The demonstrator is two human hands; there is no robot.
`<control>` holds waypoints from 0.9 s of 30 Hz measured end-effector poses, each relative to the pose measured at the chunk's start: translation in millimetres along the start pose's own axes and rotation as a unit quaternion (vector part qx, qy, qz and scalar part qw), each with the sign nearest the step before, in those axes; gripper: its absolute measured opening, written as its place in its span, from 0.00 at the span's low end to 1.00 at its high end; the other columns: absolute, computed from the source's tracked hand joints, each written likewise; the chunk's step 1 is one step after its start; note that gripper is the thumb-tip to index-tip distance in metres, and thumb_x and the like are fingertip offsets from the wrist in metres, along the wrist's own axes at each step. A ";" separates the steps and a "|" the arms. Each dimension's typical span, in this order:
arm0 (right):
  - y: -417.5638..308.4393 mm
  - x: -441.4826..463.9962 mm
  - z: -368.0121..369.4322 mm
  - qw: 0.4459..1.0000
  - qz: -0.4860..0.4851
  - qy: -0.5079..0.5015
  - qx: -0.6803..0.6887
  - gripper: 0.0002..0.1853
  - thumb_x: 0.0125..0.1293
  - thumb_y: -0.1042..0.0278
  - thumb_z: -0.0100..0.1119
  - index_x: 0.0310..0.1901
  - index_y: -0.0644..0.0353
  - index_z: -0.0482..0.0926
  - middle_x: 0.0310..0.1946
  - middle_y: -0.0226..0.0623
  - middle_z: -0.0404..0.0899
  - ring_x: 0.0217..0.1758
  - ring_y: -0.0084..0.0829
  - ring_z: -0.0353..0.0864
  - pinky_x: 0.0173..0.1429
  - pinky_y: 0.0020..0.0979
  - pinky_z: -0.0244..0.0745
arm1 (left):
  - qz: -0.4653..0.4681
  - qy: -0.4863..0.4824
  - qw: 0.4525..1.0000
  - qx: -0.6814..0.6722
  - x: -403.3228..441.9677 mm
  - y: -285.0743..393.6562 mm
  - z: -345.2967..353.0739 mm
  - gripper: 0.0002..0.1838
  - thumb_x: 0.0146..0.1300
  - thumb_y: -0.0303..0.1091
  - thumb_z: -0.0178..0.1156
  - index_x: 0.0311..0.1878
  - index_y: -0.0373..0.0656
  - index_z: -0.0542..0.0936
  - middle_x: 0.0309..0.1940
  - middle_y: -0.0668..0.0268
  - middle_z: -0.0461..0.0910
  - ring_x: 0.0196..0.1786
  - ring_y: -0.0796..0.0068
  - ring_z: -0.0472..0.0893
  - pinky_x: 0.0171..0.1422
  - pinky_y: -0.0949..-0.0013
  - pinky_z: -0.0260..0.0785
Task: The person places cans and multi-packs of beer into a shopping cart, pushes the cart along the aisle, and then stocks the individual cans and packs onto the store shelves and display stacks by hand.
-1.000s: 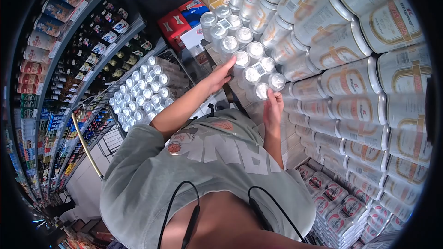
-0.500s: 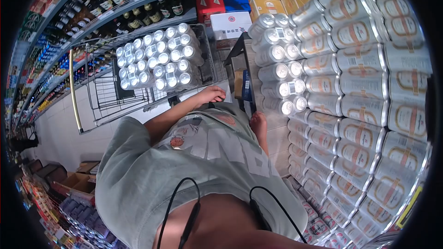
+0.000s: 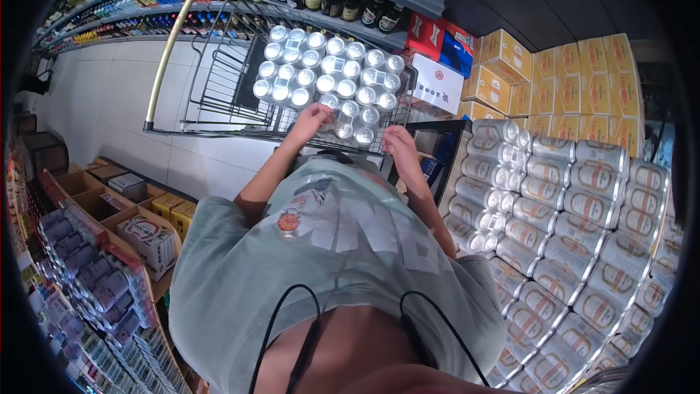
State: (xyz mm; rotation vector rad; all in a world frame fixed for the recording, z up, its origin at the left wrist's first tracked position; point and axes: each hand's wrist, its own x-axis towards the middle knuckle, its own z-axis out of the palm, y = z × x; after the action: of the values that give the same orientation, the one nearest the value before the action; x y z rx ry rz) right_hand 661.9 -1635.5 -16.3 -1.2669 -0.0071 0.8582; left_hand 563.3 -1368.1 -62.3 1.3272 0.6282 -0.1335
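In the head view a wire shopping cart (image 3: 248,128) holds several shrink-wrapped packs of silver cans (image 3: 335,66), lids facing up. My left hand (image 3: 313,120) reaches over the cart's near side, its loosely bent fingers by the left edge of the nearest can pack (image 3: 351,125). Whether they touch the wrap I cannot tell. My right hand (image 3: 399,143) is by that pack's right end, near the cart's rim, fingers bent and nothing visible in them. A gap shows between this hand and the cans.
Shelves of bottles (image 3: 321,0) run behind the cart. To the right stand a tall stack of silver can packs (image 3: 576,204) and yellow cartons (image 3: 576,87). A white box (image 3: 435,87) sits beyond the cart's end. Open cardboard boxes (image 3: 117,211) line the left.
My view has turned right, so the cart appears farther right. Both hands have risen from near my body to the cart's near can pack.
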 end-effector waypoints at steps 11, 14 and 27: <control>52.4 132.5 140.0 0.977 0.202 -0.063 -0.028 0.26 0.64 0.68 0.57 0.62 0.62 0.63 0.41 0.40 0.78 0.39 0.29 0.79 0.41 0.31 0.77 | 0.035 0.330 0.941 0.062 66.1 -18.7 -191.2 0.25 0.55 0.34 0.65 0.52 0.30 0.72 0.46 0.52 0.78 0.50 0.65 0.78 0.56 0.66 0.70; 66.7 164.0 164.3 0.970 0.243 -0.003 -0.020 0.34 0.63 0.67 0.57 0.68 0.65 0.55 0.42 0.44 0.78 0.40 0.31 0.79 0.42 0.32 0.78 | -0.028 0.300 0.951 0.071 84.6 -25.0 -206.3 0.34 0.56 0.40 0.68 0.59 0.27 0.67 0.55 0.48 0.75 0.55 0.61 0.77 0.60 0.65 0.68; 103.8 193.5 162.8 0.958 0.268 0.062 0.076 0.19 0.61 0.61 0.59 0.53 0.51 0.70 0.27 0.25 0.72 0.32 0.25 0.74 0.41 0.33 0.73 | -0.153 0.107 0.979 0.077 118.1 -25.1 -233.7 0.29 0.50 0.49 0.76 0.44 0.42 0.71 0.42 0.64 0.76 0.46 0.75 0.75 0.54 0.70 0.67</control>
State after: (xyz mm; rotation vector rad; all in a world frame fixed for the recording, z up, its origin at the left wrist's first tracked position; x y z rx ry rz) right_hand 665.9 -1387.9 -132.0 -1.1892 0.5157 1.2132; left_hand 568.3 -1126.8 -166.9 1.3983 1.0218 -0.2972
